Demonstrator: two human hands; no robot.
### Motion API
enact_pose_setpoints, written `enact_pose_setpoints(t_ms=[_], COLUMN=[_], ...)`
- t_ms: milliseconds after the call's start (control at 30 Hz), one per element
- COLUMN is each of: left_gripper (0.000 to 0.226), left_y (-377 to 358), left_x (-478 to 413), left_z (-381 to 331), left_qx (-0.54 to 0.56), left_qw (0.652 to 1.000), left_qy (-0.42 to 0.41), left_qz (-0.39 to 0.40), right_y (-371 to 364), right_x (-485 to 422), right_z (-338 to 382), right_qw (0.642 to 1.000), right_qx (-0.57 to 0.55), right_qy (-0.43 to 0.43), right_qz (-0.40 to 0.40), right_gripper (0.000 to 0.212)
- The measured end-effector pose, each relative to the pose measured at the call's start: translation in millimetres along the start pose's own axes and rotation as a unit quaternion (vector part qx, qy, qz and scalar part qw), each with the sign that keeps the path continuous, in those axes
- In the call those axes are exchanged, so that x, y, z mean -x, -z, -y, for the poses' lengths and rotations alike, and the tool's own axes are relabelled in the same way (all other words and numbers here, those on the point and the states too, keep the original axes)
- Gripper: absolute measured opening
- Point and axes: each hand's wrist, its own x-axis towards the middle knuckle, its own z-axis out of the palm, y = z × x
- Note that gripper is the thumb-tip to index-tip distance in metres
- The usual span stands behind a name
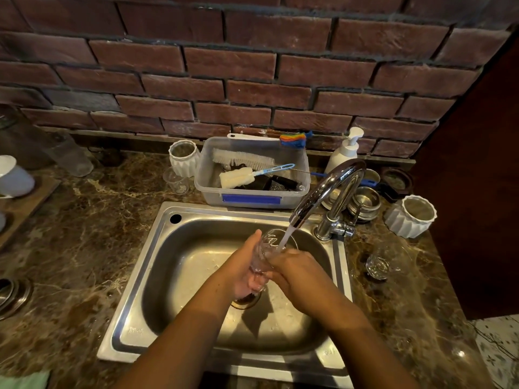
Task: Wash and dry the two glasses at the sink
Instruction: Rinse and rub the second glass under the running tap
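Left hand point(247, 273) and right hand point(292, 268) are both gripping glass 1 point(265, 248) under the running tap point(328, 186) over the sink point(157, 248), glass 2 point(379, 265) sitting on the counter point(393, 304) alongside; wet grip is likely risking a slip and breakage.

Warm, fairly dim indoor light falls from above and is brightest on the steel sink point(196, 256) at centre frame, where the forearms point(196, 318) cast hard dark shadows across the basin floor. Glare streaks the curved faucet point(317, 192). Wide-angle distortion bows the brick wall point(252, 66). The corners darken, and the counter point(84, 234) turns soft at the left edge.
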Motion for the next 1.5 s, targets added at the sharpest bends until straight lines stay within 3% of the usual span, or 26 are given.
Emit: enact_pose_setpoints(t_ms=[100, 200, 267, 367, 467, 533, 600, 700, 767, 867, 1000, 1133, 1233, 1367, 1433, 1500], left_gripper=[0.054, 0.051, 0.044, 0.028, 0.021, 0.023, 0.026, 0.034, 0.033, 0.037, 0.041, 0.039, 0.036, 0.038, 0.04, 0.041], left_y=[-4, -8, -9, -11, -10, -9, -8, -9, -7, 1, 10, 3, 0, -3, -4, -3], left_x=[-4, -6, -5, 1, 4, 4, 3, 0, -3, -8, -8, -9, -9, 0, 3, 2], left_z=[5, 10, 13, 14, 14, 13, 12, 8, 5, 7, 9, 12, 15, 12, 9, 7], left_qx=[0.044, 0.059, 0.035, -0.037, -0.081, -0.07, -0.045, 0.008, 0.044, 0.1, 0.105, 0.085, 0.047, -0.048, -0.063, -0.048], left_qw=[0.998, 0.992, 0.985, 0.973, 0.965, 0.97, 0.978, 0.99, 0.995, 0.993, 0.994, 0.992, 0.984, 0.968, 0.964, 0.97], left_qy=[-0.036, -0.106, -0.16, -0.223, -0.241, -0.227, -0.198, -0.131, -0.078, -0.003, 0.039, -0.061, -0.148, -0.239, -0.249, -0.233], left_qz=[-0.012, -0.047, -0.049, -0.056, -0.063, -0.056, -0.049, -0.042, -0.052, -0.061, -0.012, -0.071, -0.086, -0.061, -0.064, -0.058], right_y=[-6, -10, -8, -4, -4, -5, -8, -9, -8, -4, -4, -19, -18, -6, -5, -5], right_x=[0, -4, -9, -13, -12, -11, -11, -8, -4, -2, 0, -1, -10, -19, -19, -19], right_z=[4, 9, 12, 11, 2, -1, -2, 1, 4, 9, 5, 3, 9, 8, 3, -1], right_qw=[0.997, 0.967, 0.916, 0.812, 0.722, 0.732, 0.792, 0.909, 0.97, 0.999, 0.997, 0.984, 0.916, 0.727, 0.719, 0.758], right_qx=[-0.063, -0.22, -0.348, -0.504, -0.611, -0.611, -0.543, -0.367, -0.223, 0.013, 0.039, -0.165, -0.361, -0.604, -0.615, -0.58], right_qy=[-0.022, -0.118, -0.186, -0.285, -0.318, -0.296, -0.271, -0.186, -0.092, 0.016, 0.065, -0.064, -0.167, -0.321, -0.321, -0.295], right_qz=[-0.031, -0.058, -0.074, -0.079, -0.069, -0.06, -0.063, -0.072, -0.036, 0.03, 0.033, -0.012, -0.056, -0.054, -0.046, -0.046], right_gripper=[0.022, 0.022, 0.025, 0.022, 0.018, 0.016, 0.013, 0.019, 0.021, 0.024, 0.022, 0.021, 0.021, 0.015, 0.018, 0.021])
